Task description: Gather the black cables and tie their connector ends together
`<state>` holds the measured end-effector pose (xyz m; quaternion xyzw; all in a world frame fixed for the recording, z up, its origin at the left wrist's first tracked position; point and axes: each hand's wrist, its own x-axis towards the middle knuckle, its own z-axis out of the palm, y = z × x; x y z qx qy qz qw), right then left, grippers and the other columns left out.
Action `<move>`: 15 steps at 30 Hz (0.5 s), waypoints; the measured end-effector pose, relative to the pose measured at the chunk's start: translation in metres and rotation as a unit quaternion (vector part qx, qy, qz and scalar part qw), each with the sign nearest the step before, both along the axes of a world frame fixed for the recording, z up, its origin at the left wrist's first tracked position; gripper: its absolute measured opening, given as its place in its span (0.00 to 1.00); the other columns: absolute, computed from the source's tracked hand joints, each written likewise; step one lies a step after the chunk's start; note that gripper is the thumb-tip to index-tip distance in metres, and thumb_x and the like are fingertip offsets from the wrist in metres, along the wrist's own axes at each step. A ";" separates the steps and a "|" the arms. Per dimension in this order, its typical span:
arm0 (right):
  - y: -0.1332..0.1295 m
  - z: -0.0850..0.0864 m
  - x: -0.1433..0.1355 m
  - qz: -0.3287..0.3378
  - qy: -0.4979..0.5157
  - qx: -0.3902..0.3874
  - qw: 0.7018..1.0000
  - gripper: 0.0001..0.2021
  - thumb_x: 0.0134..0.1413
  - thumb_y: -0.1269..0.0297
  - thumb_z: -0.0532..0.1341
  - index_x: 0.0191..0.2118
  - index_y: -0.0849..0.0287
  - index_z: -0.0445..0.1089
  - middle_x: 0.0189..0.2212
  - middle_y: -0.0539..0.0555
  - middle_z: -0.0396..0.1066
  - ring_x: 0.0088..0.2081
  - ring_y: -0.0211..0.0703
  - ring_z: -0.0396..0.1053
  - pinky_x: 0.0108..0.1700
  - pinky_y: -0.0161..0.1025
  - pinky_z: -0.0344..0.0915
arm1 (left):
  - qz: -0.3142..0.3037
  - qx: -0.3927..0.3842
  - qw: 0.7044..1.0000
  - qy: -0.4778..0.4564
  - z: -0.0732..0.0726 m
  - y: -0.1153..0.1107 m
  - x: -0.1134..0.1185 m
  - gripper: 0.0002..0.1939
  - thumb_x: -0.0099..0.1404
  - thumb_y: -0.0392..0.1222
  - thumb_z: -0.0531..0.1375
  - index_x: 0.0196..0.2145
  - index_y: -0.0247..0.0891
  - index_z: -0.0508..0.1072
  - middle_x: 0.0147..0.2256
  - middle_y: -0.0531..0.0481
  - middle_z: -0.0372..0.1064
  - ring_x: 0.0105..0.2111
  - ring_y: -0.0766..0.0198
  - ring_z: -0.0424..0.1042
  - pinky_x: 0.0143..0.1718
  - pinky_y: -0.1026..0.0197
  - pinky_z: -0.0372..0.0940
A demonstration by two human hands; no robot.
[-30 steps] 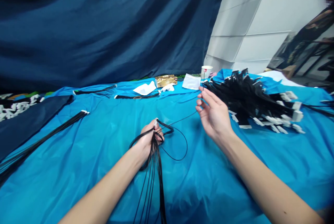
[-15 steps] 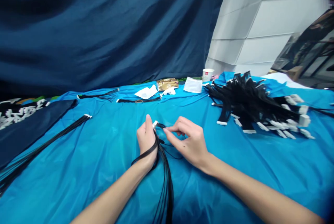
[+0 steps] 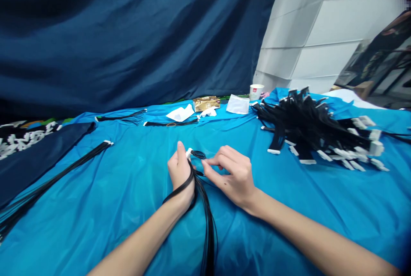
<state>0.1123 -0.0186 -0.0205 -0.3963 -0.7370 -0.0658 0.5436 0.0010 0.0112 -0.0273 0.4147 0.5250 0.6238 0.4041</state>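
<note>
Upright in the middle of the view, my left hand (image 3: 180, 173) is closed around a black wire harness (image 3: 209, 229). The harness's white connector (image 3: 189, 153) sticks out beside my thumb. Part of the bundle wraps over my left wrist, and the long wires hang down toward me. Short black wires bow out of the connector to the right. At their end, my right hand (image 3: 229, 173) pinches thumb and forefinger together on a thin black wire. The exact grip point is small and partly hidden by the fingers.
A blue sheet (image 3: 128, 190) covers the table. On the right lies a big pile of black harnesses (image 3: 311, 126) with white connectors. Another harness (image 3: 73, 164) lies at left. Behind are a gold packet (image 3: 206, 104), tissues (image 3: 180, 113), a paper cup (image 3: 256, 91) and a dark curtain (image 3: 128, 36).
The short wires at the connector now form a rounder loop. My right fingertips have shifted slightly down from them. The hanging wires have swung a little to the right.
</note>
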 end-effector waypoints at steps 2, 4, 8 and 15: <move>0.000 0.000 0.000 -0.004 -0.004 0.002 1.000 0.07 0.48 0.68 0.57 0.22 0.61 0.66 0.17 0.50 0.59 0.22 0.35 0.56 0.25 0.35 0.53 | -0.002 0.002 1.000 0.002 0.000 0.000 0.000 0.22 0.55 0.57 0.50 0.14 0.38 0.53 0.12 0.57 0.50 0.14 0.71 0.53 0.16 0.67 0.51; 0.000 -0.001 0.000 -0.008 -0.007 0.003 1.000 0.07 0.49 0.68 0.56 0.22 0.61 0.66 0.17 0.50 0.59 0.22 0.35 0.56 0.25 0.34 0.52 | 0.003 0.002 1.000 0.005 0.000 0.000 0.001 0.22 0.55 0.57 0.50 0.14 0.38 0.53 0.11 0.58 0.50 0.13 0.71 0.52 0.16 0.67 0.50; 0.001 -0.002 -0.001 -0.012 -0.004 -0.002 1.000 0.07 0.49 0.68 0.57 0.22 0.61 0.66 0.17 0.50 0.60 0.22 0.35 0.56 0.25 0.34 0.52 | 0.011 0.003 1.000 -0.001 0.001 0.000 0.002 0.23 0.55 0.58 0.49 0.14 0.38 0.52 0.11 0.58 0.50 0.13 0.72 0.52 0.16 0.67 0.50; -0.001 -0.002 -0.003 -0.013 0.008 -0.011 1.000 0.07 0.49 0.68 0.57 0.23 0.62 0.66 0.18 0.50 0.61 0.23 0.35 0.56 0.26 0.35 0.52 | 0.013 -0.003 1.000 -0.010 0.002 0.001 0.002 0.23 0.55 0.57 0.49 0.14 0.37 0.52 0.11 0.58 0.50 0.13 0.72 0.51 0.15 0.68 0.49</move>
